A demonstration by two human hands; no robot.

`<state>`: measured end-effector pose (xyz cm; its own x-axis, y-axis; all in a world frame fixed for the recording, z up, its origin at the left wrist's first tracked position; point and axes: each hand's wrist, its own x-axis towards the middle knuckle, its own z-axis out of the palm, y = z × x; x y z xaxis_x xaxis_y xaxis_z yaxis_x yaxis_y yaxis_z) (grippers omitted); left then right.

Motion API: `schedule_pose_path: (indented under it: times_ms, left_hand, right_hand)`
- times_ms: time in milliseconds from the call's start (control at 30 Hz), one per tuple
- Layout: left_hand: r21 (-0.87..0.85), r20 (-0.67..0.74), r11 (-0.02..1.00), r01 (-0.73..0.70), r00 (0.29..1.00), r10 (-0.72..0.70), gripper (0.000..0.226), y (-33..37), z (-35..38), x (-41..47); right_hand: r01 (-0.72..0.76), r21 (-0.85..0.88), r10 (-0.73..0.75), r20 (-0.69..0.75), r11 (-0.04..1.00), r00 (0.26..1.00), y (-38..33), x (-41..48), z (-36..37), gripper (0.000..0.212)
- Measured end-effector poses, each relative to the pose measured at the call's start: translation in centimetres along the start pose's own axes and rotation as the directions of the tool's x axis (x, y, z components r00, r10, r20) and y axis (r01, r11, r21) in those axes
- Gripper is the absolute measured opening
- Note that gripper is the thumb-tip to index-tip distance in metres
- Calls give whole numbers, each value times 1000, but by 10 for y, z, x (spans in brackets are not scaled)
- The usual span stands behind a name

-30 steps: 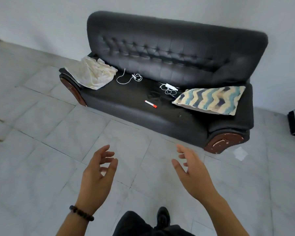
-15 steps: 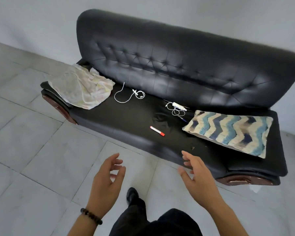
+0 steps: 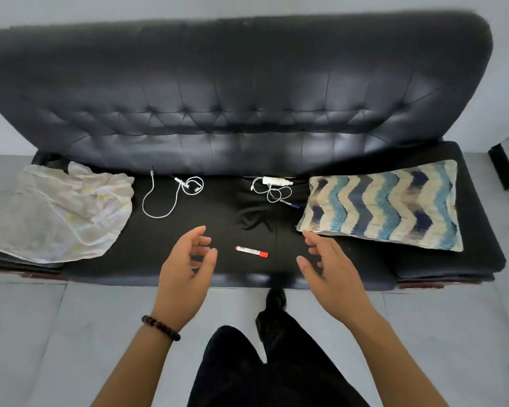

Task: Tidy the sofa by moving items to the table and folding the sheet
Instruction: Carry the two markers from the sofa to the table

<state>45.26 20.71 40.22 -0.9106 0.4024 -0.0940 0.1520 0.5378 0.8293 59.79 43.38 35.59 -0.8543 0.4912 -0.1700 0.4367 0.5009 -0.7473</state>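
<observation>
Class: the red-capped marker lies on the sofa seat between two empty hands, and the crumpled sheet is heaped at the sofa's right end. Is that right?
No. The head view shows the sheet heaped at the left end of the sofa; the rest stands.

From my end I see two bare forearms running in from the bottom edge. The left hand (image 3: 185, 277) has a bracelet (image 3: 160, 327) at its wrist, made of dark round beads, a few reddish-brown, strung close together. Between the arms are loose black trousers (image 3: 276, 371) and one black shoe (image 3: 275, 299) with a rounded, faintly glossy toe.
</observation>
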Motion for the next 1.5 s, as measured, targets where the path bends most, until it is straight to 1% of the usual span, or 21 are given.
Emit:
schedule_pose_path:
  times_ms: [100,267,367,467,533,633,733,800,833,867,933,967,1033,1067,1133,1167,1200,1267,1300,1400,1500]
  left_hand:
    - [15,74,1000,15,997,-16,40,-15,23,42]
    - [70,235,994,82,967,-96,39,-59,69,102]
    - [122,305,989,81,946,-115,38,-105,109,136]
    - [210,350,976,53,928,-126,36,-173,161,169]
    - [311,409,950,-24,906,-111,38,-228,200,187]
    - [480,567,844,-237,819,-93,44,-305,252,205]
    - [488,676,776,-400,735,-47,58,-363,290,214]
    - [481,719,721,-498,696,1,62,-393,306,218]
    - [477,720,699,-533,693,36,56,-406,312,220]
    - [467,699,687,-556,708,98,44,-416,316,220]
    - [432,608,692,-578,754,251,15,-431,321,219]
    - [418,564,708,-569,774,288,10,-434,323,220]
    - [391,493,772,-501,822,284,13,-432,324,224]
    - [367,453,827,-426,858,241,16,-426,323,228]
    - [290,383,939,-188,921,66,23,-405,317,239]
    - [270,359,958,-93,933,-10,27,-392,311,245]
    - [285,343,957,-57,938,-46,30,-378,304,251]
    - [317,324,945,-81,946,-28,32,-342,285,261]
    - [304,314,950,-77,949,-24,31,-320,274,265]
    - [197,294,980,-31,955,-29,23,-241,229,274]
    - [51,285,999,-3,959,-12,13,-152,176,272]
  right_hand:
    - [-24,-21,25,52,999,998,11,50,14,49]
    - [-125,-75,134,137,989,981,38,123,45,48]
    - [-179,-117,197,173,977,965,71,168,78,48]
    - [-212,-170,242,185,962,952,125,220,126,48]
    - [-226,-207,263,175,952,949,168,257,165,48]
    - [-224,-279,273,151,934,950,231,310,223,53]
    - [-250,-359,304,102,899,947,284,356,272,62]
    - [-292,-458,349,43,840,936,312,383,295,72]
    - [-306,-508,360,9,805,933,326,394,303,75]
    - [-315,-545,364,-20,777,931,338,403,308,77]
    - [-335,-584,381,-47,739,923,359,417,313,75]
    - [-345,-597,396,-48,724,917,367,421,313,71]
    - [-334,-634,404,-38,698,914,374,422,313,55]
    - [-319,-649,401,-23,691,916,371,419,311,47]
    - [-294,-646,416,40,704,908,356,405,305,41]
    - [-290,-615,423,78,733,903,343,395,300,40]
    - [-303,-558,429,108,772,897,329,383,293,39]
    - [-352,-402,434,132,845,891,292,356,271,34]
    - [-363,-322,419,126,874,899,270,342,257,31]
    - [-350,-106,359,75,931,930,196,298,198,24]
    - [-352,59,354,-22,934,935,120,254,131,23]
